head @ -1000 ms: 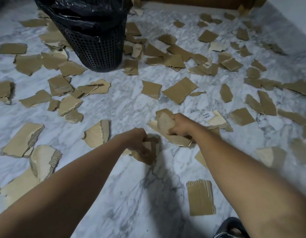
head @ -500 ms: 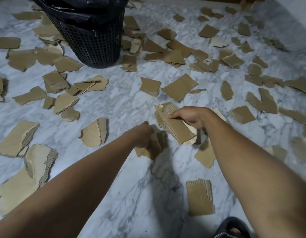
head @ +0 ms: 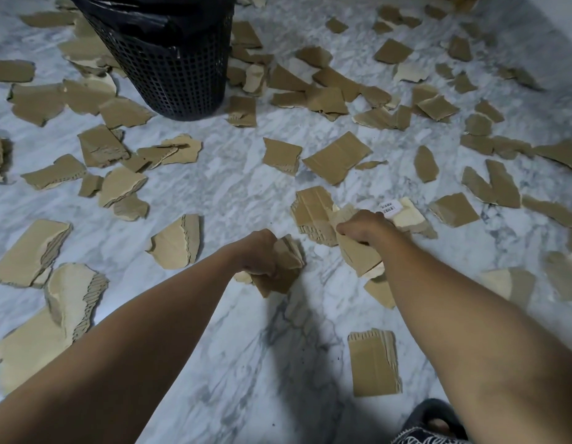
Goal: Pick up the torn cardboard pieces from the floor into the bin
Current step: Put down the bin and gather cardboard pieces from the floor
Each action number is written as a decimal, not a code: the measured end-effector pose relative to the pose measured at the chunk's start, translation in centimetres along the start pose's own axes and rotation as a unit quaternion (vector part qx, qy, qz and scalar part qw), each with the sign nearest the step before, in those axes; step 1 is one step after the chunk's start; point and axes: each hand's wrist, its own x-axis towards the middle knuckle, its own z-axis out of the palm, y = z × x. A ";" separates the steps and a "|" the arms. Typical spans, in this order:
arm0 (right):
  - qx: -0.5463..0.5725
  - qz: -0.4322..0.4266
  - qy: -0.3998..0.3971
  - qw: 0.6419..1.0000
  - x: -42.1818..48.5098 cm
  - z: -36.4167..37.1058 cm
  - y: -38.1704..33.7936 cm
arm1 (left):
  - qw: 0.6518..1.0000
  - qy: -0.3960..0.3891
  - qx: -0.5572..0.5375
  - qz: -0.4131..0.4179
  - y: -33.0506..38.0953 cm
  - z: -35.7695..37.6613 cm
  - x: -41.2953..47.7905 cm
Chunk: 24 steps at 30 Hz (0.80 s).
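Torn brown cardboard pieces lie scattered over the marble floor [head: 233,193]. My left hand [head: 257,253] is shut on a small bundle of cardboard pieces [head: 286,265], held low over the floor at centre. My right hand [head: 363,227] grips a larger stack of cardboard pieces [head: 358,251], with its knuckles over a pale piece bearing a barcode label [head: 403,213]. A creased brown piece [head: 313,216] lies just left of that hand. The black mesh bin [head: 179,75], lined with a black bag, stands at the upper left, well beyond both hands.
A rectangular piece [head: 373,363] lies near my right forearm, above a dark slipper [head: 429,421] at the bottom edge. Large pieces [head: 28,251] sit at the left. Denser litter [head: 326,94] spreads right of the bin. A pale wall [head: 554,27] rises at the upper right.
My right hand lifted its stack, then swung right and down onto the labelled piece. My left hand stayed shut on its bundle, drifting slightly. The view shifted a little.
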 end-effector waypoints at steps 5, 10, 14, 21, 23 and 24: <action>0.011 -0.063 0.024 0.998 -0.5 1.1 -0.2 | 0.999 0.016 -0.036 0.006 -0.1 -0.2 -0.5; 0.122 -0.086 -0.040 0.988 -0.1 -0.5 -0.5 | 0.993 0.046 -0.107 0.002 0.0 -1.3 -0.6; 0.165 -0.071 -0.051 0.982 -0.9 -3.7 0.4 | 0.985 0.054 -0.153 0.062 2.4 -3.7 -0.8; 0.225 0.036 -0.091 0.969 -1.6 -4.6 6.3 | 0.969 0.107 -0.201 0.094 7.0 -4.9 1.7; 0.250 0.044 -0.105 0.962 -2.0 -3.4 7.9 | 0.964 0.093 -0.225 0.106 8.0 -4.5 2.4; 0.263 0.040 -0.111 0.958 -1.8 -2.7 8.6 | 0.964 0.088 -0.225 0.111 8.5 -4.1 2.9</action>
